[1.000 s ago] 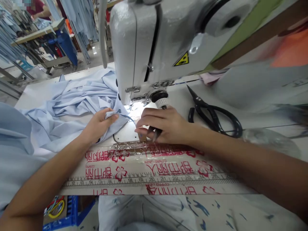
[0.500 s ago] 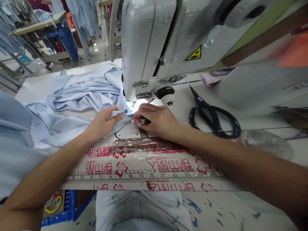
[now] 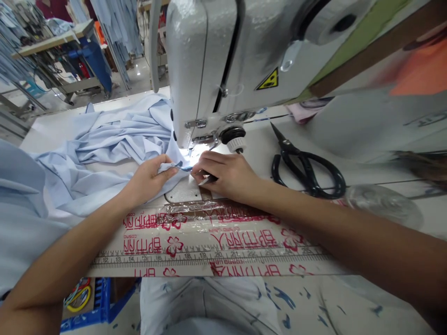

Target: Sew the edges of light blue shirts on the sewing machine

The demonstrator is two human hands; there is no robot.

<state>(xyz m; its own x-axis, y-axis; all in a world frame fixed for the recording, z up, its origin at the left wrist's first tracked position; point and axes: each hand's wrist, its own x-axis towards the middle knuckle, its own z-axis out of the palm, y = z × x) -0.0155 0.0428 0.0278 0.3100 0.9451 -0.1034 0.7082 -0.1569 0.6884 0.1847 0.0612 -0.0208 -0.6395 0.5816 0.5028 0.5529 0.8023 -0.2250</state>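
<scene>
Light blue fabric [image 3: 115,135] lies bunched on the table left of the sewing machine [image 3: 195,56]. My left hand [image 3: 148,179] is closed on its edge, a narrow folded strip with a darker blue bit, between thumb and fingers. Just in front of the lit needle area, my right hand [image 3: 226,174] is closed, its fingertips at the same strip. A small dark tool with a pointed metal tip [image 3: 206,180] is tucked in that hand; its kind is hard to make out. The needle and presser foot are mostly lost in glare.
Large black-handled scissors [image 3: 307,170] lie right of the machine, near a clear round object [image 3: 384,204]. A printed ruler [image 3: 209,258] runs along the table's front edge. Below left stands a blue crate [image 3: 101,302]. Hanging garments and another worktable [image 3: 56,39] are behind.
The view has shifted slightly, so the machine and scissors appear a little further left. Both hands keep almost the same place and grip at the fabric strip.
</scene>
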